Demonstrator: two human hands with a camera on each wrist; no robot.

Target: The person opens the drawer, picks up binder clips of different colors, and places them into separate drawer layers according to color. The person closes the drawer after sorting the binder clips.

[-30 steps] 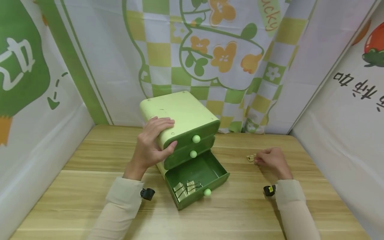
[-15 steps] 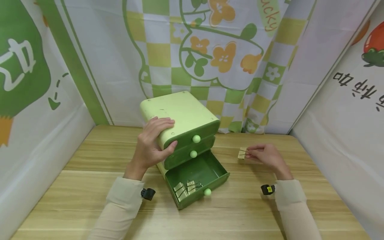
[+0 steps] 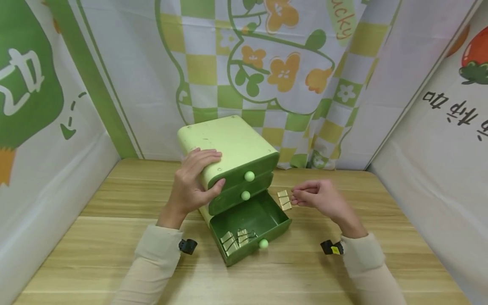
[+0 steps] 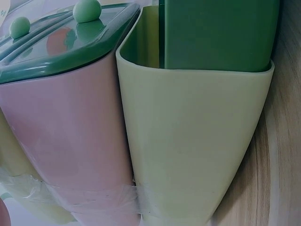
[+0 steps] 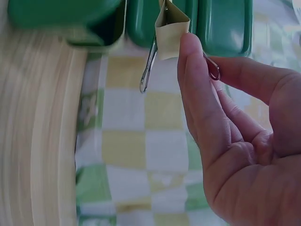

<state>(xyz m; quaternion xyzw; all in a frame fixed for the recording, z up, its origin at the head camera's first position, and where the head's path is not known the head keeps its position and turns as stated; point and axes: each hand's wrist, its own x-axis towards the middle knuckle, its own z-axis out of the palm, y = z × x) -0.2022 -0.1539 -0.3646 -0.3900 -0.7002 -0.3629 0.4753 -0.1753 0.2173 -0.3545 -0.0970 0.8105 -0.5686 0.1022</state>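
A small drawer cabinet [image 3: 236,142] in pale and dark green stands in the head view, its bottom drawer [image 3: 249,253] pulled out. Inside that drawer lie gold binder clips [image 3: 229,243] near the left front. My left hand [image 3: 190,182] holds the cabinet's near left corner, fingers across the top and thumb on the front. Just right of the drawer, my right hand [image 3: 322,198] pinches another gold binder clip [image 3: 284,200] by a wire handle. The right wrist view shows this clip [image 5: 171,40], its other handle hanging free.
The cabinet's side appears in the left wrist view, with a pink middle section [image 4: 70,127] and clear tape [image 4: 103,200]. Wooden tabletop [image 3: 305,271] surrounds the cabinet. A checked curtain [image 3: 206,67] hangs behind, and printed white panels [image 3: 438,169] flank the table.
My right hand has picked the binder clip up from the right side of the table and brought it left beside the drawer. My left hand has stayed on the cabinet.
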